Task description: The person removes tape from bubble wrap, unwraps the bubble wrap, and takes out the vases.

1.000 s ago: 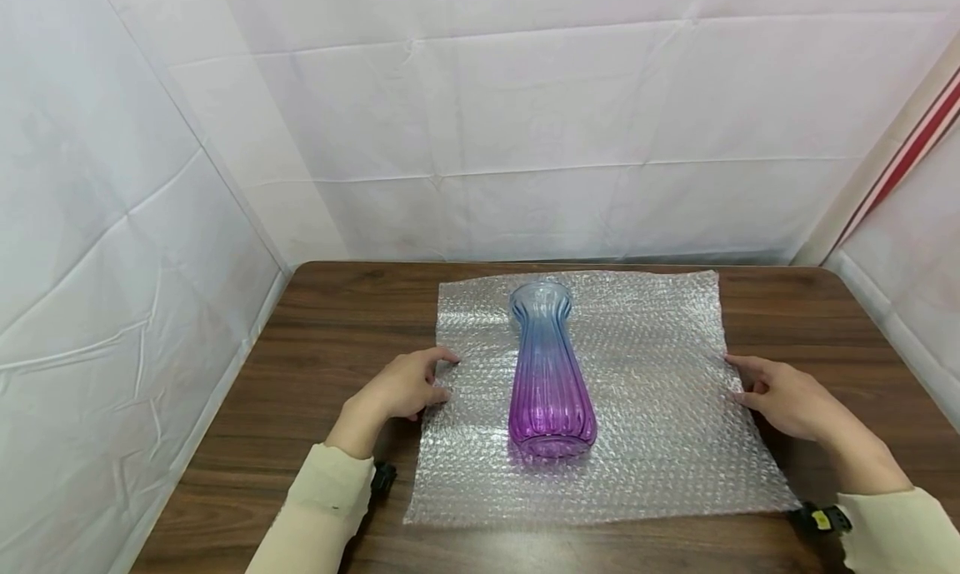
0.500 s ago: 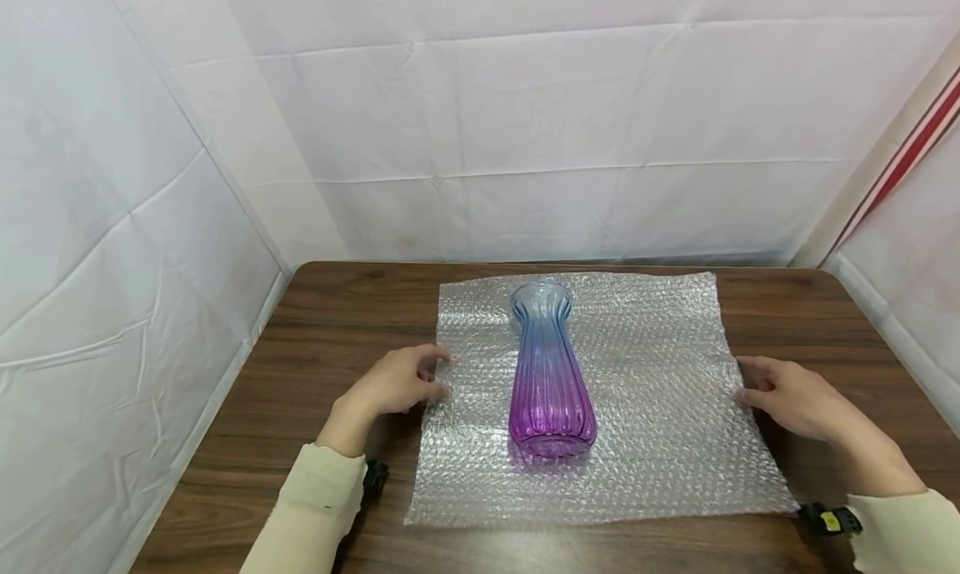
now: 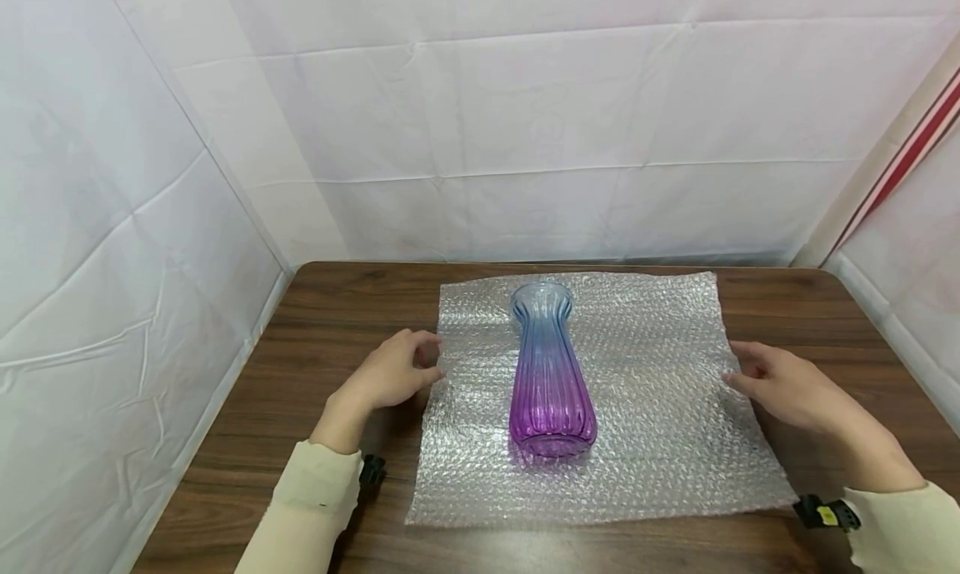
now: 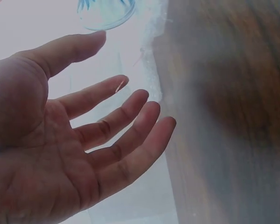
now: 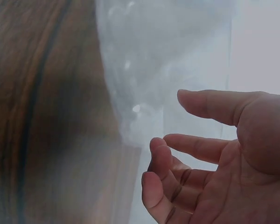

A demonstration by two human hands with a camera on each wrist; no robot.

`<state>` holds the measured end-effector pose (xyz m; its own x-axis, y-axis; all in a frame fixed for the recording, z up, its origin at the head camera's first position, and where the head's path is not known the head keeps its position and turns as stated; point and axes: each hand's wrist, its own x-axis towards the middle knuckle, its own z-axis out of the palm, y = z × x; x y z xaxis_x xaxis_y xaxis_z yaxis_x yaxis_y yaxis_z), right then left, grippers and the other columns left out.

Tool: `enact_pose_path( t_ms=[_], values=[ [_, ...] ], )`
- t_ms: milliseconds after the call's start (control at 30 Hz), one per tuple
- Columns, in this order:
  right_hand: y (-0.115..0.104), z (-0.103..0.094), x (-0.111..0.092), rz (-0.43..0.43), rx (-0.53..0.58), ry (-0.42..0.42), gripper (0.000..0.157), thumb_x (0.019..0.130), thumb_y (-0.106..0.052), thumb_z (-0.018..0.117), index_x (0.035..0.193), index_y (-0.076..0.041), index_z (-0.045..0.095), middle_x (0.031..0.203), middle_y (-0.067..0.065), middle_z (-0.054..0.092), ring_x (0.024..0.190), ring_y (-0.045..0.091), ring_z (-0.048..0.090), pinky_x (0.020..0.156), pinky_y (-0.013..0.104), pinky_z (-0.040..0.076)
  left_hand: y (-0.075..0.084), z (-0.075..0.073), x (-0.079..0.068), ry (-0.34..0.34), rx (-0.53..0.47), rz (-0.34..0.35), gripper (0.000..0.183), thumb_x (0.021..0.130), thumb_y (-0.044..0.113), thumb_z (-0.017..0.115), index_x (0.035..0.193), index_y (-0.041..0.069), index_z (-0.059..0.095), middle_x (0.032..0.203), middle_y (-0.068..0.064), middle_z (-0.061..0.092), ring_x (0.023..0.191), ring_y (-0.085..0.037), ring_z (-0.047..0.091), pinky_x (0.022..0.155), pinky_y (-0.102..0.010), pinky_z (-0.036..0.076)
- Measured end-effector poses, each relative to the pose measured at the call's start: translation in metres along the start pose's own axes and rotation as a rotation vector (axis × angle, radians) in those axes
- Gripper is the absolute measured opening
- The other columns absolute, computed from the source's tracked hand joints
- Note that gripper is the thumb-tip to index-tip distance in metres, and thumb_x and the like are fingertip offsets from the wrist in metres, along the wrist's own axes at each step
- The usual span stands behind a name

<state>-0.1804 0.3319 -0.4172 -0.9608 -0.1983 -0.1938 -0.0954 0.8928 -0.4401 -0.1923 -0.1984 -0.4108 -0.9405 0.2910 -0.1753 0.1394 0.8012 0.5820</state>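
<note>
A ribbed glass vase [image 3: 551,374], blue at the mouth and fading to purple at the base, lies on its side on a sheet of bubble wrap [image 3: 652,424]. Its mouth points away from me. Beside the sheet's left edge is my left hand [image 3: 386,372], fingers spread and gently bent. The left wrist view shows that palm [image 4: 42,154] with nothing in it and the vase's rim [image 4: 109,21] beyond the thumb. At the right edge hovers my right hand [image 3: 798,391]. In the right wrist view its thumb [image 5: 210,103] and loosely curled fingers stand apart, holding nothing.
The sheet lies flat on a dark wood-grain table [image 3: 337,307], reaching almost to its back edge. White cloth walls [image 3: 525,124] enclose the back and sides. A red stripe [image 3: 918,153] runs down the right corner.
Both hands have shifted slightly away from me, the left also a little to the left. The right fingers have come off the sheet's edge. Vase and bubble wrap stay nearly in place.
</note>
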Motion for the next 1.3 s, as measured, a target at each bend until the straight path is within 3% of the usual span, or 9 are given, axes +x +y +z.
enact_pose_path(
  t_ms=[233, 667, 833, 1000, 1300],
  values=[
    [-0.012, -0.005, -0.002, -0.031, 0.004, -0.004, 0.07, 0.107, -0.039, 0.056, 0.151, 0.012, 0.038, 0.099, 0.009, 0.062, 0.075, 0.014, 0.049, 0.059, 0.03, 0.039, 0.006, -0.002, -0.002, 0.024, -0.003, 0.037, 0.051, 0.103, 0.032, 0.064, 0.149, 0.011, 0.054, 0.132, -0.014, 0.06, 0.119, -0.032, 0.062, 0.098, -0.052, 0.054],
    [-0.031, -0.022, -0.01, -0.054, 0.004, -0.004, 0.069, 0.107, -0.042, 0.055, 0.152, 0.008, 0.041, 0.106, 0.008, 0.064, 0.082, 0.014, 0.054, 0.062, 0.028, 0.042, 0.018, -0.006, -0.005, 0.043, -0.002, 0.068, 0.049, 0.104, 0.038, 0.062, 0.148, 0.017, 0.055, 0.126, -0.012, 0.061, 0.099, -0.021, 0.06, 0.085, -0.043, 0.053],
    [-0.034, -0.026, -0.012, -0.059, 0.003, 0.009, 0.067, 0.107, -0.042, 0.055, 0.152, 0.007, 0.042, 0.11, 0.011, 0.067, 0.088, 0.016, 0.059, 0.066, 0.029, 0.046, 0.023, -0.007, -0.006, 0.039, -0.015, 0.068, 0.05, 0.104, 0.04, 0.062, 0.148, 0.019, 0.055, 0.13, -0.013, 0.061, 0.107, -0.024, 0.063, 0.09, -0.046, 0.054],
    [-0.038, -0.025, -0.01, -0.074, 0.016, 0.01, 0.069, 0.106, -0.042, 0.057, 0.152, 0.007, 0.043, 0.121, 0.021, 0.068, 0.101, 0.027, 0.066, 0.073, 0.037, 0.053, 0.026, -0.007, -0.006, 0.035, -0.038, 0.067, 0.05, 0.104, 0.041, 0.062, 0.149, 0.019, 0.054, 0.131, -0.012, 0.061, 0.116, -0.03, 0.062, 0.095, -0.05, 0.054],
    [-0.044, -0.016, -0.007, -0.103, 0.016, 0.013, 0.064, 0.106, -0.039, 0.058, 0.152, 0.004, 0.045, 0.108, 0.01, 0.07, 0.083, 0.015, 0.057, 0.065, 0.03, 0.045, 0.031, -0.004, -0.005, 0.033, -0.045, 0.088, 0.052, 0.104, 0.04, 0.061, 0.148, 0.015, 0.055, 0.132, -0.015, 0.062, 0.118, -0.03, 0.062, 0.096, -0.05, 0.054]
  ],
)
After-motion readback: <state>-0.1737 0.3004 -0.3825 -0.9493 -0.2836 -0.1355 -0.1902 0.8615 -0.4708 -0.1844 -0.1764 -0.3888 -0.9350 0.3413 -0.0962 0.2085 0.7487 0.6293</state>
